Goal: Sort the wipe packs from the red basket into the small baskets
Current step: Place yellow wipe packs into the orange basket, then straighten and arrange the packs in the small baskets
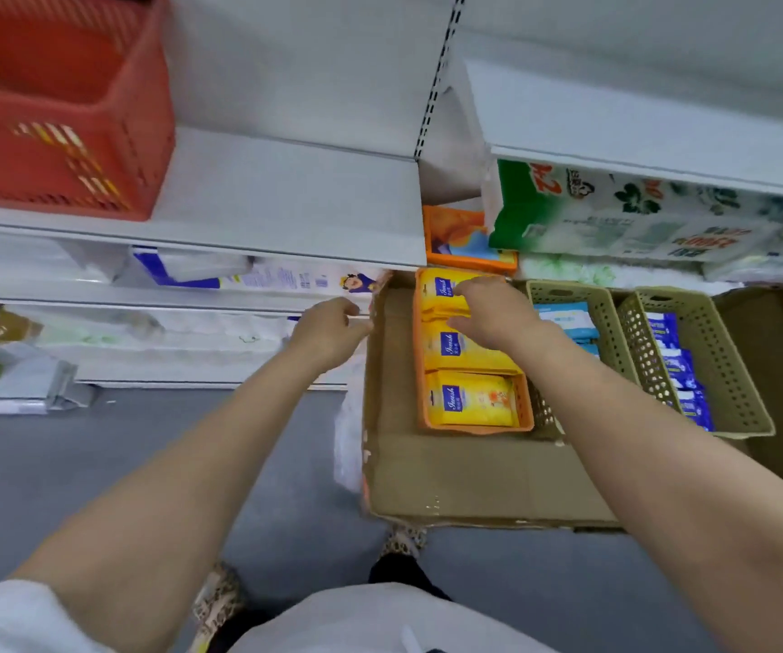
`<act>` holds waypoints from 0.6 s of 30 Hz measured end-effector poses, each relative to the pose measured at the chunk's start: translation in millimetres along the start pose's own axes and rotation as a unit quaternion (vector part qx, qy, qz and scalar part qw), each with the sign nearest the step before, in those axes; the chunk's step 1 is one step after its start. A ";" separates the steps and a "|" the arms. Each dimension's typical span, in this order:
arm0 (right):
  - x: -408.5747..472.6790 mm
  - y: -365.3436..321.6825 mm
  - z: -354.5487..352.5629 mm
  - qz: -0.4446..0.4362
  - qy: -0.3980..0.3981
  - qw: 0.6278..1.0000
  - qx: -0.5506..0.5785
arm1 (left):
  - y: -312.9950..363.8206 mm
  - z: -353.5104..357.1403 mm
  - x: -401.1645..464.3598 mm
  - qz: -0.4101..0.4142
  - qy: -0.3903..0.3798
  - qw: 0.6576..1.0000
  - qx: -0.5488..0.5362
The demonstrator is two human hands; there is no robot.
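The yellow plastic wipe packs (pixel 467 398) sit filed in the small orange basket (pixel 523 412), where the right hand (pixel 497 313) seems to pinch one, tucking it in; the left hand (pixel 328 329), loosely curled, steadies the cardboard box (pixel 450 483).

Right hand (pixel 497 313) is reaching into the orange basket (pixel 474 428), fingers curling round the yellow wipe packs (pixel 469 398) at its far end. Left hand (pixel 328 332) is hanging loosely curled beside the cardboard box (pixel 450 483). Two beige baskets (pixel 728 369) with blue packs (pixel 676 365) are sitting alongside, red basket (pixel 59 110) up on the white shelf (pixel 285 195).
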State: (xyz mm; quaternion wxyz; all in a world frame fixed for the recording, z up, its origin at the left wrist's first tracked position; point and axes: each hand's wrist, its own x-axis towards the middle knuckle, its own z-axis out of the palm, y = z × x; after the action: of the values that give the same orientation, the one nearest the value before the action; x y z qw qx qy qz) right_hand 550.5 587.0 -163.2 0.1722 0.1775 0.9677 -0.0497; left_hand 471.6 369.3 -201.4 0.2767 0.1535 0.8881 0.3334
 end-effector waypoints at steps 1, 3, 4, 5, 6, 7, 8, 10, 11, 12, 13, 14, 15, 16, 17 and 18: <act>-4.6 -16.9 -13.0 -0.003 0.023 1.000 0.000 | -7.1 -27.5 -7.5 0.023 0.017 0.999 0.022; -14.7 -54.7 -37.4 -0.013 0.077 0.997 0.009 | -23.5 -82.2 -23.2 0.067 0.051 0.994 0.069; -20.0 -75.7 -48.5 -0.020 0.103 0.994 0.022 | -33.0 -108.9 -31.2 0.087 0.070 0.989 0.093; -25.6 -96.6 -58.4 -0.029 0.128 0.991 0.034 | -43.1 -134.3 -39.0 0.106 0.089 0.983 0.119; -31.0 -118.0 -67.0 -0.041 0.152 0.987 0.040 | -53.3 -158.8 -47.2 0.123 0.107 0.976 0.144; -36.2 -138.9 -74.3 -0.055 0.174 0.982 0.041 | -63.2 -182.3 -55.3 0.137 0.125 0.968 0.167; -41.0 -159.1 -80.2 -0.069 0.195 0.977 0.044 | -72.2 -204.3 -62.6 0.149 0.141 0.961 0.188; -48.3 -198.7 -89.5 -0.089 0.226 0.968 0.057 | -88.0 -243.4 -75.1 0.166 0.170 0.947 0.218; -50.1 -218.0 -93.4 -0.098 0.233 0.965 0.063 | -95.2 -260.9 -80.1 0.170 0.185 0.941 0.227; -50.1 -236.1 -96.9 -0.106 0.238 0.963 0.066 | -101.8 -276.5 -83.8 0.176 0.200 0.936 0.230; -48.6 -252.9 -100.1 -0.116 0.239 0.962 0.068 | -108.3 -290.2 -86.1 0.182 0.213 0.932 0.232; -45.1 -268.6 -103.1 -0.126 0.240 0.960 0.074 | -114.6 -302.3 -86.5 0.188 0.221 0.929 0.231; -40.0 -283.5 -106.3 -0.136 0.243 0.957 0.080 | -121.2 -313.5 -85.1 0.193 0.228 0.927 0.228; -32.7 -297.3 -109.1 -0.147 0.247 0.954 0.085 | -127.4 -323.5 -82.1 0.196 0.235 0.925 0.224; -23.9 -310.2 -111.5 -0.155 0.251 0.952 0.087 | -133.5 -332.8 -77.2 0.199 0.243 0.924 0.218; -12.5 -322.6 -113.5 -0.163 0.252 0.949 0.091 | -139.8 -341.8 -70.6 0.202 0.249 0.923 0.214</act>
State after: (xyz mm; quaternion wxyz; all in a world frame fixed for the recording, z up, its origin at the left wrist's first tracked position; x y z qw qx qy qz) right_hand 409.3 300.0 -41.2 -0.1049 0.0390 0.9867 -0.1181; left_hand 312.8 61.5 -55.0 -0.0660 0.2969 0.9288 0.2118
